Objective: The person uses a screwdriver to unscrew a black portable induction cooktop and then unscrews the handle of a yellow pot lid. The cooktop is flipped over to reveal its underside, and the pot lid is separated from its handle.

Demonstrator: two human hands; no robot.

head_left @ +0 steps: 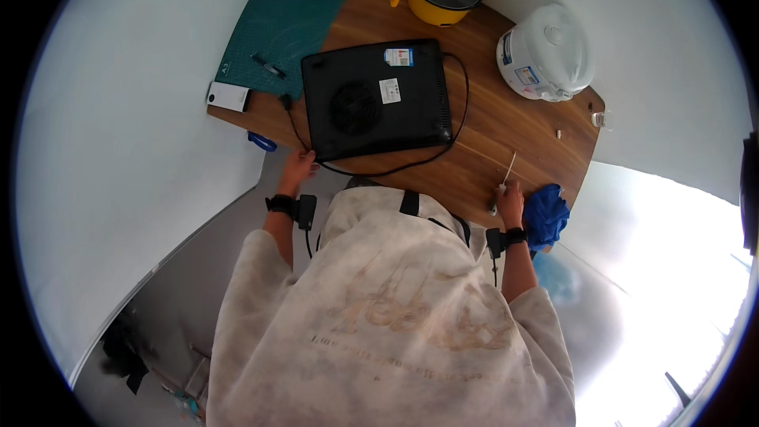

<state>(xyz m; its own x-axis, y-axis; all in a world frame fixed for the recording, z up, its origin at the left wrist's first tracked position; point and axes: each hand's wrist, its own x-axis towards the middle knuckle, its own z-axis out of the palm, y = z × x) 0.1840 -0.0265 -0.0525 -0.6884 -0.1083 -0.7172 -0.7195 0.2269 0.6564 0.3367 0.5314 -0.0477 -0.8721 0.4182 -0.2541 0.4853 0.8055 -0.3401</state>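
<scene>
A black appliance [415, 99] lies underside up on the wooden table, showing a round vent and two labels, with its cord [466, 103] looping round its right and front. My left hand [299, 168] grips the appliance's front-left corner, where the cord crosses. At the front right, my right hand [510, 199] holds a screwdriver [507, 170] with a thin shaft pointing away from me. A crumpled blue cloth [547, 215] lies just right of that hand. The cord's plug [286, 103] rests left of the appliance.
A green mat [292, 8] carries a plastic bag and a small dark tool [269, 66]. Around the back stand a yellow lidded pot [435, 12] and a white cooker [530, 55]. A white box [228, 96] sits at the left edge. Walls border the table.
</scene>
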